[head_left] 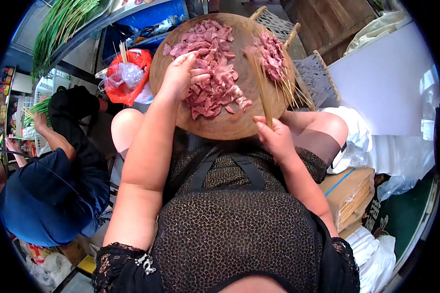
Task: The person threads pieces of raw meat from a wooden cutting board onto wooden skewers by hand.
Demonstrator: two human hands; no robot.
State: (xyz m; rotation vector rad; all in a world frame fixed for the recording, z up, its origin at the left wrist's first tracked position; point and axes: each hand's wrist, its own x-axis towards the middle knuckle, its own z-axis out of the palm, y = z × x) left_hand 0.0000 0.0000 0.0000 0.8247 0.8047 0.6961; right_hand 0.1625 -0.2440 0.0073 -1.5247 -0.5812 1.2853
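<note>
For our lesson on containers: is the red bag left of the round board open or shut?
Open: sticks poke up out of the red bag.

Round wooden board point(225, 128): one. Loose meat heap point(208, 58): one. Skewered meat heap point(273, 56): one. Red bag point(143, 58): one. Blue-lined carton point(344, 193): one. Co-worker point(49, 195): one. Skewers point(265, 97): many, exact count hidden by blur. Meat pieces point(203, 103): overlapping, uncountable.

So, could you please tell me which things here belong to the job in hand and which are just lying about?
In the job: sliced meat, round wooden board, bamboo skewers in the right hand, meat-laden skewers.

Seemingly lying about: long green stalks, woven chair, translucent plastic sheeting.
</note>
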